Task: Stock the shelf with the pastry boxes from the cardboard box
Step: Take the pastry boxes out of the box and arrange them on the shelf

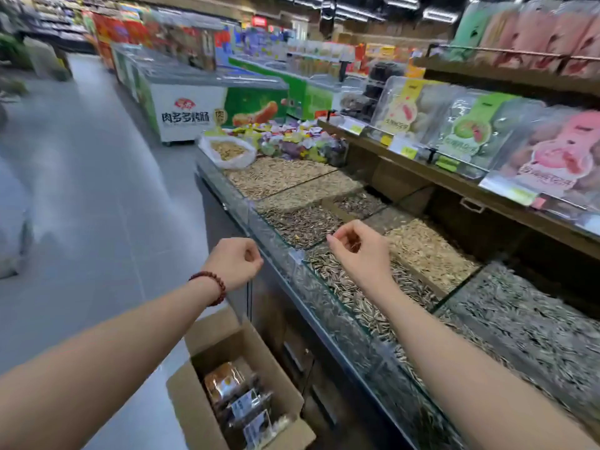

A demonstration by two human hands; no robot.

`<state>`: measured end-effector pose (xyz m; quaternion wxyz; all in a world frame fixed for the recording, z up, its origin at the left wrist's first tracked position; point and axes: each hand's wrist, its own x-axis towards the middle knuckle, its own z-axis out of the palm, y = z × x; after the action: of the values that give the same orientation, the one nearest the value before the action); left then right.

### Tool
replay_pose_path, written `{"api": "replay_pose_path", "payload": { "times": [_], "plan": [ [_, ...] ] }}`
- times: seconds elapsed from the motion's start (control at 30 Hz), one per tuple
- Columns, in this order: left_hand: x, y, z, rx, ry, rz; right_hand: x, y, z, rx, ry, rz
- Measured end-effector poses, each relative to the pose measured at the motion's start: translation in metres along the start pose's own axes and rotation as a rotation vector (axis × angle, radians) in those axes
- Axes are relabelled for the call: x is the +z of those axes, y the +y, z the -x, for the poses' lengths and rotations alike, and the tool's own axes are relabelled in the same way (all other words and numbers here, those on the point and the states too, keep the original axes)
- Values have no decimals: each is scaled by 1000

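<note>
Both hands are held out in front, apart from each other and not touching anything. The left hand (235,263) is balled into a loose fist with nothing in it, and a dark beaded bracelet (212,285) sits on its wrist. The right hand (360,250) has its fingers curled in toward the palm and also carries nothing.

The right hand hovers over the surface (276,245), a glass-fronted run of open bins; the bin under it holds striped sunflower seeds (357,290), with paler and darker seeds in the bins around it. The left hand is just off that surface's front edge, over the grey floor (97,190).

Below the left forearm, on the floor against the foot of the surface, stands the cardboard box (191,414) with its flaps open. Inside it lie the pastry boxes (242,404), clear packs with brown contents and white labels (the print is too blurred to read).

Beyond and to the right of the right hand, above the bins, runs the wooden shelf (422,172). Clear pastry boxes already lean on it side by side: a yellow-label box (410,112), a green-label box (475,128) and a pink-label box (561,154). Far ahead of the left hand stands a white chest freezer (191,108).
</note>
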<state>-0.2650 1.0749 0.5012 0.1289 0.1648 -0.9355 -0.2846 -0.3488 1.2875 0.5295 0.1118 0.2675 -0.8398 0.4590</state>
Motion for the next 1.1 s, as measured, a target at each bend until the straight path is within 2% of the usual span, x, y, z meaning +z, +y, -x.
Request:
{"api": "replay_pose_path", "payload": {
  "times": [0.13,0.27,0.47,0.67,0.93,1.03,1.1],
  "plan": [
    [-6,-63,3,-98,-10,42,73,-16,-2,-4,-116,-87],
    [17,-118,-4,-217,-70,39,159,-1,5,58,-252,-144],
    [87,-199,-12,-408,-179,84,271,72,42,300,-485,-172],
    [198,-297,15,-637,-325,175,360,173,98,536,-680,-56],
    [334,-409,36,-718,-486,172,454,307,161,729,-753,144],
    [379,-438,37,-690,-525,173,490,348,176,852,-786,115],
    [407,-455,32,-642,-551,184,515,371,181,853,-815,112]
  ]
}}
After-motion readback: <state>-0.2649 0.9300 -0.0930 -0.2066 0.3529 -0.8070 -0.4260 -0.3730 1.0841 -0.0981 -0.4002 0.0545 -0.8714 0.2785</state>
